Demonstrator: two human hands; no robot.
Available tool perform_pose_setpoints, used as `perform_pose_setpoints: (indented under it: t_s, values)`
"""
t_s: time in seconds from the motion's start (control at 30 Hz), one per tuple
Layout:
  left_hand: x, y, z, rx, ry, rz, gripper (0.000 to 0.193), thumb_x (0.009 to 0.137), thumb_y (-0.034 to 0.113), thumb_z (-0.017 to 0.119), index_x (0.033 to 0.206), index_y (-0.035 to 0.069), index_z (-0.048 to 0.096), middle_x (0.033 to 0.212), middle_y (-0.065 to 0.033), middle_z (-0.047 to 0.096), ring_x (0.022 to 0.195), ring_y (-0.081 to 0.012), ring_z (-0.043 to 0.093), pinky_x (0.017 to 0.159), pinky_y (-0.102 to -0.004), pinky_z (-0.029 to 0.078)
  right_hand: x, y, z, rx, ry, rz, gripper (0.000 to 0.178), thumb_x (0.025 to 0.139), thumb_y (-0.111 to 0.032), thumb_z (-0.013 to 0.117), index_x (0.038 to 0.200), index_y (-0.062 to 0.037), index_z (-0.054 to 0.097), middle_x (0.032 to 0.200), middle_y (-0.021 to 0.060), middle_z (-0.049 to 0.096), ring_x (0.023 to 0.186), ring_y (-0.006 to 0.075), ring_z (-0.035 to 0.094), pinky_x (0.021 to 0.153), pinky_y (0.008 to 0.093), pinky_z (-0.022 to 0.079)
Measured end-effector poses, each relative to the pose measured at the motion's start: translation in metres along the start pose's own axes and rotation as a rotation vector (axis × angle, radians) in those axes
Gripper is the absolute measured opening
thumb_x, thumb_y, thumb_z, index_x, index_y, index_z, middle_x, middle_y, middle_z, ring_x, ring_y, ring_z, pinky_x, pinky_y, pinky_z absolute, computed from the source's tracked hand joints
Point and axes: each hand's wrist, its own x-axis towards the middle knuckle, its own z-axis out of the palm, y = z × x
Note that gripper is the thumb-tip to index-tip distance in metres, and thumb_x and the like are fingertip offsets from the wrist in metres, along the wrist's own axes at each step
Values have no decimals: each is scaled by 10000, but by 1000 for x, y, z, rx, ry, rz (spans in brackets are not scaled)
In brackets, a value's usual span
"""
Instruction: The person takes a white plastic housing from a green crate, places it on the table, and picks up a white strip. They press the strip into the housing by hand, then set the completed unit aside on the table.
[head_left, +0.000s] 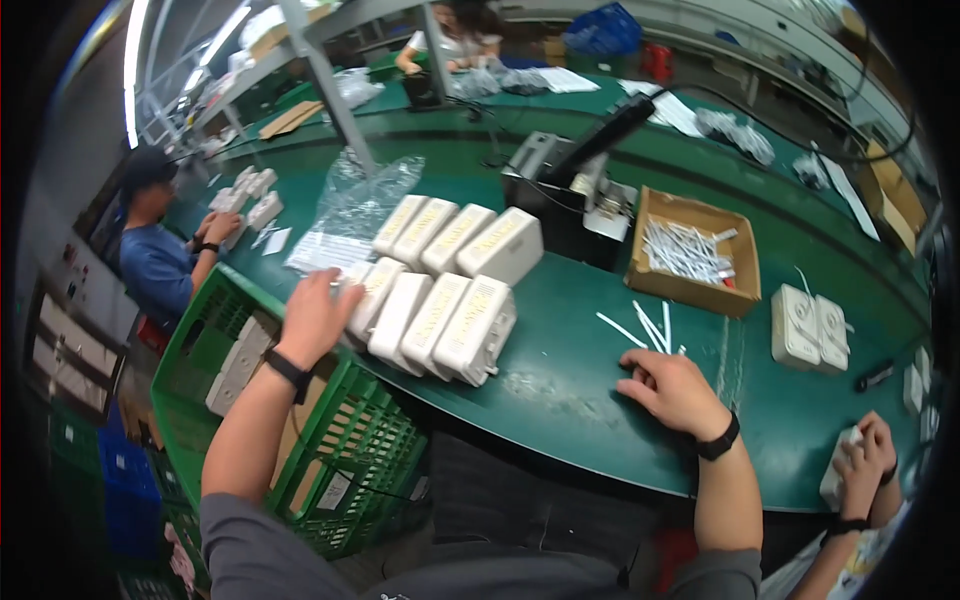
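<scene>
My left hand (318, 315) is at the left end of the front row of white plastic housings, fingers apart, against the nearest white housing (376, 290). It does not appear to grip it. A second row of white housings (500, 247) stands on edge just behind. My right hand (670, 390) is over the green table, fingers loosely curled, thumb apart from them, nothing seen between them. Just beyond its fingertips lie several thin white sticks (650, 325). An open cardboard box (645, 270) farther back is filled with similar short white pieces.
Left of me, a green plastic crate (345, 440) holds more white units. Clear plastic bags (365, 205) lie behind the rows. A black-and-metal machine (560, 185) stands at the back. Two white units (810, 328) sit right. Another person's hands (868, 455) work at the right edge; a person sits far left.
</scene>
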Motion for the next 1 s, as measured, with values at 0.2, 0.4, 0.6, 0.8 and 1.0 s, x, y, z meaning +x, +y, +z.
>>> perform_pose_setpoints:
  t_s: [0.2, 0.4, 0.6, 0.8, 1.0]
  values:
    - [-27, 145, -41, -210, -115, 445, 626, 871, 274, 850, 1376, -9, 611, 1380, -235, 628, 1276, -437, 601, 1092, -511, 485, 3, 25, -25, 144, 284, 111, 217, 953, -137, 771, 1120, -6, 727, 748, 84, 675, 648, 159, 621, 631, 319, 510]
    - [-29, 174, -4, -55, -62, 590, 781, 853, 272, 852, 1493, -20, 511, 1488, -255, 544, 1355, -430, 560, 1173, -509, 431, 7, 36, -27, -5, 388, 142, 183, 939, -155, 773, 1056, -18, 744, 776, 89, 714, 667, 186, 664, 641, 331, 522]
    - [-42, 190, -6, -143, -112, 671, 772, 842, 201, 844, 1506, -7, 507, 1526, -246, 519, 1348, -402, 580, 1163, -510, 455, -11, 42, -38, -183, 303, 215, 177, 910, -194, 787, 953, -26, 753, 802, 90, 738, 686, 247, 690, 660, 369, 535]
    - [-34, 225, -15, -678, -398, 495, 647, 848, 134, 842, 1438, 24, 599, 1410, -201, 637, 1238, -359, 662, 1073, -422, 521, -11, 41, -30, -308, 263, 368, 185, 884, -233, 800, 897, -52, 759, 792, 91, 743, 747, 299, 712, 689, 405, 548]
    - [-31, 268, 33, -1260, -877, 18, 533, 896, 138, 812, 1385, 15, 642, 1274, -178, 717, 1188, -307, 688, 1018, -370, 533, -4, 59, -20, -323, 289, 356, 180, 871, -234, 806, 885, -60, 764, 768, 94, 734, 770, 321, 714, 711, 433, 557]
